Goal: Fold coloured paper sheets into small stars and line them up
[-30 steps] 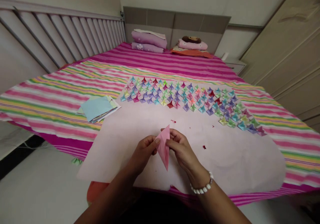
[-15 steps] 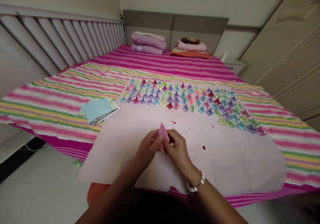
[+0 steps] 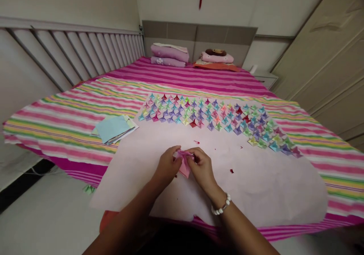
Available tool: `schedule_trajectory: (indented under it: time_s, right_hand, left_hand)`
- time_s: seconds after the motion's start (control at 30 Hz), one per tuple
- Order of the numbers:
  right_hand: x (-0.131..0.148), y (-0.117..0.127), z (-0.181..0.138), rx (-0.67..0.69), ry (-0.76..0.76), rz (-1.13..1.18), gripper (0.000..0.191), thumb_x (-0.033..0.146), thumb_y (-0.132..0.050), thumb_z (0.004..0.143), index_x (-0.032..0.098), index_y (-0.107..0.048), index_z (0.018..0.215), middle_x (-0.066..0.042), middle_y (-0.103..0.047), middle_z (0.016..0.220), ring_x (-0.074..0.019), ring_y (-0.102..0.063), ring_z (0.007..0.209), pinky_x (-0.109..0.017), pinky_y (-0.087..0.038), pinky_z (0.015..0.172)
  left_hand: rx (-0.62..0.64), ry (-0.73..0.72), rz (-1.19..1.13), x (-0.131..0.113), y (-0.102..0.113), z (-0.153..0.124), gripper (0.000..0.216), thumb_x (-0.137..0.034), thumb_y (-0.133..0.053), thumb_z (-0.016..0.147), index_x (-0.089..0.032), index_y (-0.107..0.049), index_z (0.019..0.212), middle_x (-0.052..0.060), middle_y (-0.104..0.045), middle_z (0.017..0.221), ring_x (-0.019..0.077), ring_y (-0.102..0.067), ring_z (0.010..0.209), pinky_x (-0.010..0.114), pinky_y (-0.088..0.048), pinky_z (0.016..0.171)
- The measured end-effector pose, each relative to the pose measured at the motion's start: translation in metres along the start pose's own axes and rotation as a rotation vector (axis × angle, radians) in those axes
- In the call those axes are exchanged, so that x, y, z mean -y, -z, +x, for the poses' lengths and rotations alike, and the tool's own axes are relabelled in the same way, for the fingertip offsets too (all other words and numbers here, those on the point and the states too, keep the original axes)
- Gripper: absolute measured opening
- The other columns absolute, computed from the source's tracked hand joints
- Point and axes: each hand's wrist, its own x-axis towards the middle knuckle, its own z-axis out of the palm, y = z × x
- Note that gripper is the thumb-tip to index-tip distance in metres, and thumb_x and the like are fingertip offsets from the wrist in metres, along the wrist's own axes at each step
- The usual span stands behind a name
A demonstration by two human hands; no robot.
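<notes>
My left hand (image 3: 167, 165) and my right hand (image 3: 202, 168) meet over a large pale pink sheet (image 3: 256, 183) spread on the bed. Both pinch a small folded pink paper (image 3: 184, 164), which lies low against the sheet between my fingertips. A white bead bracelet (image 3: 221, 208) circles my right wrist. Beyond my hands, several small folded paper shapes in many colours (image 3: 210, 116) stand in rows on the far part of the sheet.
A stack of square coloured papers (image 3: 113, 128), light blue on top, lies to the left on the striped bedcover (image 3: 71, 111). Pillows (image 3: 170, 52) sit by the headboard. A slatted rail (image 3: 85, 50) runs along the left. Tiny red scraps (image 3: 232, 170) dot the sheet.
The pink paper was held upright as a long pointed shape; my hands have brought it down onto the sheet and folded it smaller. The view has tilted slightly downward.
</notes>
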Motion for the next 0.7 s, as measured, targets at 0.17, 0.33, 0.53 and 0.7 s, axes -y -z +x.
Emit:
schedule_trajectory:
  time_s: [0.17,0.33,0.53,0.7]
  right_hand:
    - [-0.013,0.005,0.006,-0.023,-0.215,0.198,0.011,0.018,-0.062,0.066,0.021,-0.07,0.074,0.0,-0.064,0.068,-0.0154,-0.053,0.062,-0.027,-0.041,0.059]
    - [-0.017,0.014,0.008,0.035,-0.322,0.385,0.011,0.027,-0.071,0.069,0.019,-0.07,0.076,0.001,-0.064,0.068,-0.0139,-0.054,0.063,-0.027,-0.042,0.063]
    - [-0.013,0.023,0.006,0.161,-0.284,0.482,0.023,0.04,-0.067,0.078,0.021,-0.07,0.09,-0.001,-0.063,0.076,-0.014,-0.054,0.067,-0.028,-0.044,0.066]
    - [-0.02,0.029,0.002,0.282,-0.253,0.58,0.042,0.032,-0.07,0.073,0.024,-0.063,0.114,-0.002,-0.066,0.084,-0.0164,-0.058,0.077,-0.028,-0.044,0.07]
  left_hand:
    - [0.074,0.058,-0.047,-0.002,0.003,0.009,0.028,-0.013,-0.065,0.061,-0.016,-0.072,0.089,0.003,-0.067,0.071,0.0153,-0.055,0.058,0.026,-0.041,0.057]
    - [0.204,0.137,-0.191,-0.005,0.01,0.015,0.019,-0.028,-0.073,0.063,-0.012,-0.072,0.073,0.003,-0.066,0.068,0.015,-0.056,0.064,0.026,-0.04,0.063]
    - [0.342,0.249,-0.441,-0.01,0.011,0.015,0.024,-0.032,-0.079,0.061,-0.011,-0.069,0.065,0.005,-0.065,0.064,0.015,-0.058,0.066,0.028,-0.044,0.071]
    - [0.378,0.271,-0.53,-0.014,0.012,0.015,0.022,-0.031,-0.076,0.068,-0.01,-0.07,0.073,0.009,-0.07,0.078,0.0185,-0.062,0.08,0.03,-0.046,0.082]
